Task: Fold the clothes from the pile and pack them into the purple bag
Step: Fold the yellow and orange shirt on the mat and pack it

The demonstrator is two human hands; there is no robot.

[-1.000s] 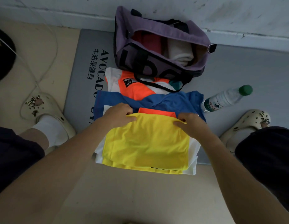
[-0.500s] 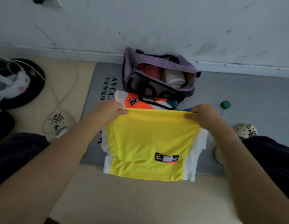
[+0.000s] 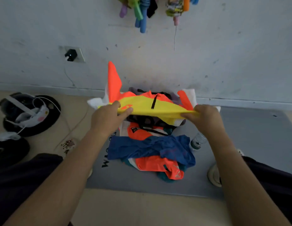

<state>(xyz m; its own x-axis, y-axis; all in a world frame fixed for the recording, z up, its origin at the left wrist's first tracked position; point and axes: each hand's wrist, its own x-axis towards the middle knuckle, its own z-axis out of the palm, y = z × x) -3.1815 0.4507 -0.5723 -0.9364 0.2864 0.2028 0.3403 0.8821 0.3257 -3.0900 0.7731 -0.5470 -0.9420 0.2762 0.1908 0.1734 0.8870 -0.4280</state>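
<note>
Currently held: one folded garment [image 3: 158,106], yellow with orange and white panels, carried flat in mid-air directly above the purple bag [image 3: 176,97], at the far centre of the scene against the wall. Left hand [image 3: 107,116] grips its left edge, thumb on top and fingers curled beneath. Right hand [image 3: 205,115] pinches its right edge, fingers closed on the cloth. One orange flap sticks up at the far left of the garment, and a white corner shows on each side.

Purple bag: one, largely hidden behind the held garment; only parts of its rim and its dark near side with a black strap are seen. Its contents cannot be told from this view.

Pile [image 3: 151,152]: near side of the bag, on the grey mat [image 3: 240,152]. Counted by colour, at least three unfolded pieces: one blue, one orange and white, one teal mostly buried at the near edge. A further orange and white piece lies just in front of the bag; whether it is folded cannot be told.

Progress, as judged: one piece folded and about to be packed; the pile is not yet folded.

Other items: one water bottle [image 3: 197,142] right of the pile; one wall socket [image 3: 71,54] with a plug, far left.
</note>
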